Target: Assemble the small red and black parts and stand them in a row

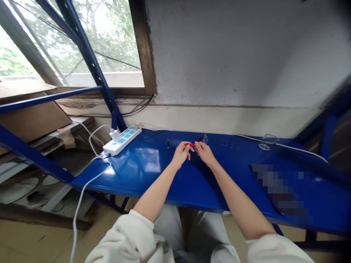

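My left hand (181,153) and my right hand (204,152) meet over the blue table (142,171), fingers pinched together on a small red piece (190,145) held between them. Both forearms reach out from white sleeves. Just beyond the hands stand a few tiny parts: a small dark piece (168,144), a red and dark piece (200,138) and some clear ones (205,138). Several small dark bits (223,143) lie further right.
A white power strip (122,140) with blue sockets and a plugged charger sits at the table's left rear, its white cable (82,193) hanging over the edge. A clear ring-like item (267,141) and a thin white cord (298,149) lie right. Blue shelf struts, wall and window stand behind.
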`<state>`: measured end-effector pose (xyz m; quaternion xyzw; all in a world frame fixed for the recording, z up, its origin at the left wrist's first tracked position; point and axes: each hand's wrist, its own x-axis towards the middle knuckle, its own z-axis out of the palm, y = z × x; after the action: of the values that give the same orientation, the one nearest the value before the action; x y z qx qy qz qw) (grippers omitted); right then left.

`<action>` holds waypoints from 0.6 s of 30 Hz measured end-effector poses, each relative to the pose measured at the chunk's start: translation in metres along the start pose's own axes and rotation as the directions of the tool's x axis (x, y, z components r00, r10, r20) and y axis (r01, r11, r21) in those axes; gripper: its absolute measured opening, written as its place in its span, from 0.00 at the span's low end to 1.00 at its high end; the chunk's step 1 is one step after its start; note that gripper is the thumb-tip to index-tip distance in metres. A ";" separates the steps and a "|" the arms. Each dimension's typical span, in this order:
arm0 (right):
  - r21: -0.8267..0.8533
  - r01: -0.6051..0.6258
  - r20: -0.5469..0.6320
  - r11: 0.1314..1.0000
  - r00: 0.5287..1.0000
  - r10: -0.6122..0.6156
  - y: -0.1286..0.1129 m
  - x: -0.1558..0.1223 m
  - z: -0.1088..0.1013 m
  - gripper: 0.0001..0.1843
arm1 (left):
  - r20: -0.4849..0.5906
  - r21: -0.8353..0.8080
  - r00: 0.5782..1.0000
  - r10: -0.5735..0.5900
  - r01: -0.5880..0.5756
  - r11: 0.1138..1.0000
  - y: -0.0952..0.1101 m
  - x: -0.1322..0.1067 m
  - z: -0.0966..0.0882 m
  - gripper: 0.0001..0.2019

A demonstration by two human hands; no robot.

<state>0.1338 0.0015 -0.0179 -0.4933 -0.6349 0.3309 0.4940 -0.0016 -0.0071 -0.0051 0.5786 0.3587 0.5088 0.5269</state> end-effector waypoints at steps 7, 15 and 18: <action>-0.004 0.053 0.044 0.999 0.998 -0.053 -0.004 0.001 -0.007 0.17 | -0.133 -0.019 0.991 -0.003 0.000 1.000 0.001 0.001 -0.003 0.12; -0.122 0.052 0.056 0.991 0.997 -0.046 -0.006 0.001 -0.008 0.18 | -0.175 -0.001 0.984 0.018 -0.018 1.000 -0.001 0.002 -0.004 0.13; -0.156 0.088 0.071 0.984 0.994 -0.077 -0.009 -0.001 -0.008 0.16 | -0.148 -0.027 0.988 0.036 -0.040 0.999 -0.002 0.003 -0.005 0.13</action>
<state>0.1390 -0.0023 -0.0080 -0.4934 -0.6947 0.2741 0.4458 -0.0054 -0.0027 -0.0067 0.5384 0.3779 0.5653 0.4978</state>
